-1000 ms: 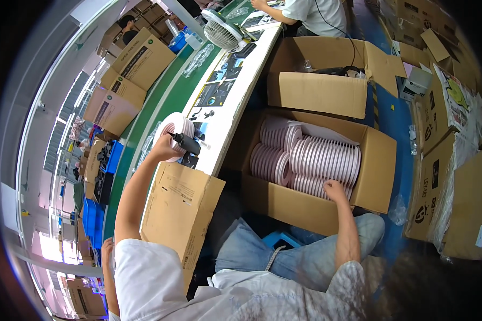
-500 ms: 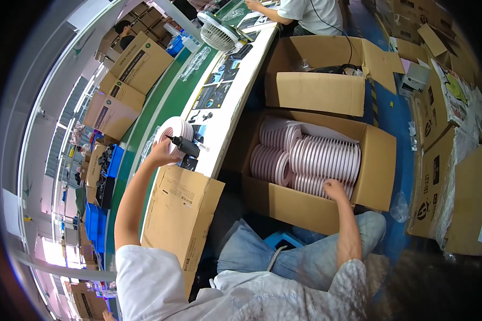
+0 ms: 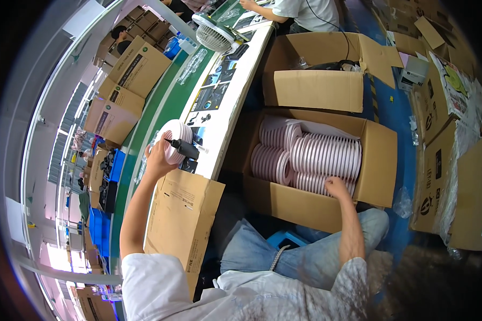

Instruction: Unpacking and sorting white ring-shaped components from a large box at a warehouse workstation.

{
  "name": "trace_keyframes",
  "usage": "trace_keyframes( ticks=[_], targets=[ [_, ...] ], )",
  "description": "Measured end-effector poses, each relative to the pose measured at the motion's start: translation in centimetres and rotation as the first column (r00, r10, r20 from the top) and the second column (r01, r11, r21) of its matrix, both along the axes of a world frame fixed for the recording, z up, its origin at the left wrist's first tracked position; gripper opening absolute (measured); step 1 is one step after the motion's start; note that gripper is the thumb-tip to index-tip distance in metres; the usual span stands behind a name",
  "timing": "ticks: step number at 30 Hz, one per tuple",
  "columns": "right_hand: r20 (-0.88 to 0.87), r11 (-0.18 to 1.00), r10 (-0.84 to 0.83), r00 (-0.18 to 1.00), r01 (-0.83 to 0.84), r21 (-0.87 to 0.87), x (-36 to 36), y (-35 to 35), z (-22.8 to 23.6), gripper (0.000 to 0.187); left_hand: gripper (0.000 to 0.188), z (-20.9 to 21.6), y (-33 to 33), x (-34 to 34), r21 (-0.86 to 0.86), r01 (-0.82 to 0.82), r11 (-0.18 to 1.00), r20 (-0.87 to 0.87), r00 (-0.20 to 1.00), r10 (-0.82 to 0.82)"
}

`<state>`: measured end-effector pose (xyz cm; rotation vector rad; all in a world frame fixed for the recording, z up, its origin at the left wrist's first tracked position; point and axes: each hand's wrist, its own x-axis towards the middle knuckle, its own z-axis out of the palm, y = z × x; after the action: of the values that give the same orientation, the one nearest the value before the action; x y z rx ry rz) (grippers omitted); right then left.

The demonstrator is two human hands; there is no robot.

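A short stack of white, pinkish-tinted round discs [image 3: 178, 134] stands on the bench at my left. My left hand [image 3: 159, 158] is closed around the near left side of this stack, fingers along its edge. Just right of that hand, a black bottle with a thin tip [image 3: 185, 148] partly covers the stack. Rows of similar discs [image 3: 325, 155] fill an open cardboard box [image 3: 377, 160] at my right. My right hand [image 3: 336, 187] rests at the near row, its fingers curled against the disc edges. Whether a disc is pinched between them is hidden.
A cardboard sheet [image 3: 182, 214] leans at the bench's near end. Farther along the white bench [image 3: 227, 115] are black packages and a fan [image 3: 215, 36]. Another open box [image 3: 316, 88] stands behind mine. A person [image 3: 305, 16] sits beyond. A green surface [image 3: 163, 107] runs along the left.
My left hand has shifted its grip slightly, with fingers now raised higher along the stack's left edge. The right hand stays at the near row of discs. The view has shifted a little.
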<state>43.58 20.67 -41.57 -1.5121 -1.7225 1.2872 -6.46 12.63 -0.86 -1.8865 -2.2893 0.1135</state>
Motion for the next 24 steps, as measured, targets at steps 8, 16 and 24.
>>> trace_keyframes(
  ticks=[8, 16, 24],
  targets=[
    [0.036, 0.999, 0.018, 0.999, -0.017, -0.046, -0.4, 0.3, 0.0, 0.024, 0.110, -2.2, 0.0, -2.4, 0.069, 0.054, 0.996, -0.026, 0.998, -0.053],
    [0.028, 0.996, 0.027, 0.999, -0.024, -0.086, -0.2, 0.2, 0.5, 0.026, 0.109, -2.2, 0.4, -2.9, 0.019, 0.067, 0.998, 0.050, 0.996, -0.068],
    [-0.021, 0.998, 0.019, 1.000, -0.021, -0.063, 0.0, -0.2, 0.8, 0.024, 0.109, 0.1, -1.1, -0.2, 0.178, 0.191, 0.965, 0.068, 0.976, -0.205]
  ],
)
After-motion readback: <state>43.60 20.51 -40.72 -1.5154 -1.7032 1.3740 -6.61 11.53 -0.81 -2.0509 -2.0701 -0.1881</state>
